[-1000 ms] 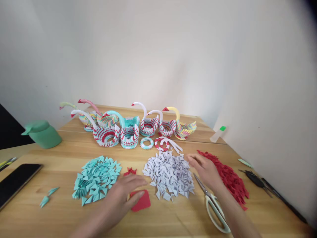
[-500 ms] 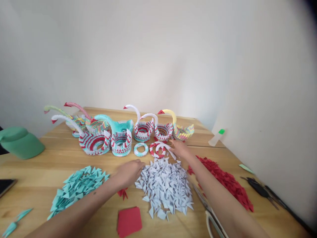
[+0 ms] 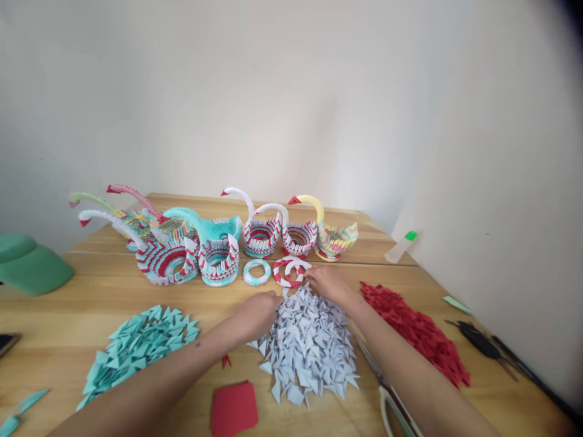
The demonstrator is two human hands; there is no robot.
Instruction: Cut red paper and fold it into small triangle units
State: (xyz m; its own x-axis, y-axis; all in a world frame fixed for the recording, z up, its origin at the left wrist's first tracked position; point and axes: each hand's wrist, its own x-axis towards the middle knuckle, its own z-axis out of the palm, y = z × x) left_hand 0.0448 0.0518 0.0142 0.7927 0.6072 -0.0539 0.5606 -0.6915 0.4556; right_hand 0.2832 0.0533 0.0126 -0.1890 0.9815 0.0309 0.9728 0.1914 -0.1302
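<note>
My right hand (image 3: 327, 281) reaches to the back of the white paper pile, its fingers closed on the end of a curved white paper swan neck (image 3: 295, 262). That neck overlaps a red and white paper ring (image 3: 281, 281). My left hand (image 3: 259, 314) is at the upper left of the pile of folded white paper triangles (image 3: 314, 349). Its fingers are pressed together, and whatever they pinch is hidden. Beside the red ring lies a turquoise and white ring (image 3: 256, 264).
Several paper swans (image 3: 168, 261) stand in rows behind. Turquoise triangles (image 3: 141, 340) lie left, red triangles (image 3: 419, 334) right. Nearer are red paper sheets (image 3: 234, 408) and scissors (image 3: 387, 388). A green cap (image 3: 34, 267), a glue bottle (image 3: 401, 247) and dark pliers (image 3: 483, 343) sit toward the sides.
My left hand has moved right along the white pile's back edge. My right hand has shifted slightly left and down with the white neck. The view has turned a little right.
</note>
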